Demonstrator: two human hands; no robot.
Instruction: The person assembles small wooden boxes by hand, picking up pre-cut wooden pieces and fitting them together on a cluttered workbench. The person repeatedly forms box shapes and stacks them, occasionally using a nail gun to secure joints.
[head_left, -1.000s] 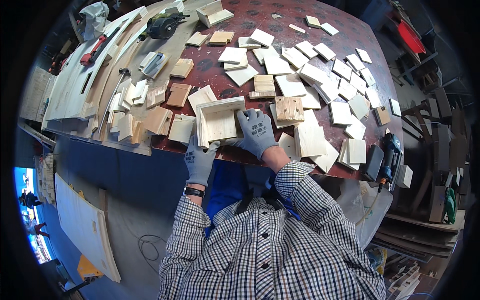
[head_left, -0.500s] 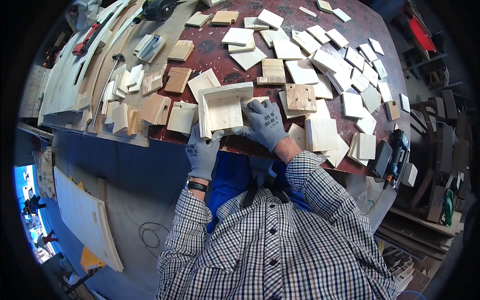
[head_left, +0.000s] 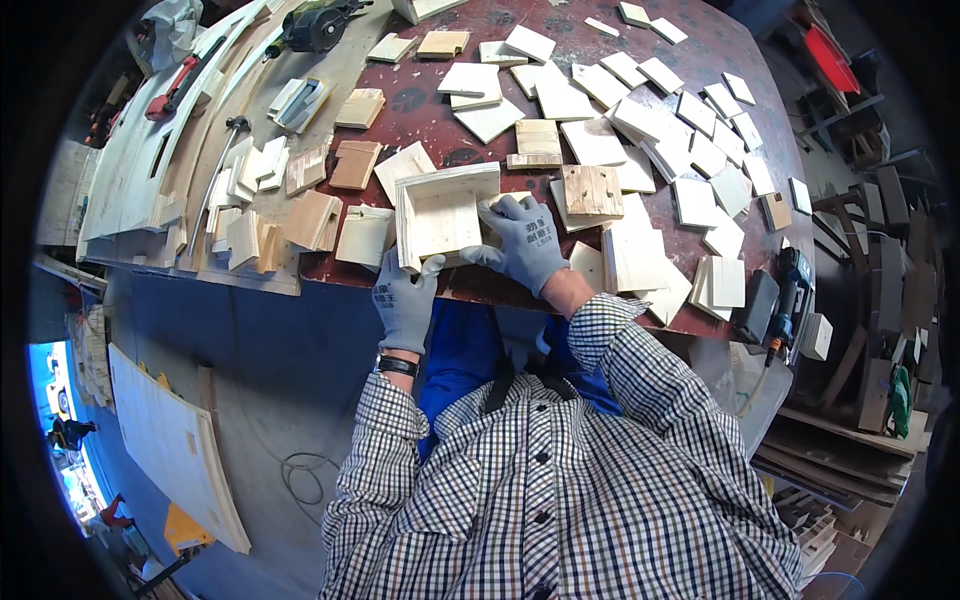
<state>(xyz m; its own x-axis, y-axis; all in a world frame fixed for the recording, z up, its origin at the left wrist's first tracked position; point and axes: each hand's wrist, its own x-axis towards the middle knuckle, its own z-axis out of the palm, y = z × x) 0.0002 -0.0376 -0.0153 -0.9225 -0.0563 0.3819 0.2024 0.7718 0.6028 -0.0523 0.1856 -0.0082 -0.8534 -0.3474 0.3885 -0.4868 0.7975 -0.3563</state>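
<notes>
Small open wooden box (head_left: 443, 213) at the near edge of the red desk (head_left: 420, 105), gloved left hand (head_left: 405, 300) at 7 o'clock of it, fingers gripping its near corner, gloved right hand (head_left: 525, 243) at 3 o'clock, fingers spread flat on its side, flat wood squares (head_left: 690, 150) lay around

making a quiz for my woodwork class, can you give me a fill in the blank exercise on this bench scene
1. Both hands wear grey ____.
2. The right hand lies on the right side of an open wooden ____.
3. The left hand grips the box at the bench edge nearest the ____.
4. The person's shirt has a ____ pattern.

Missing words: gloves; box; person; checked
</notes>
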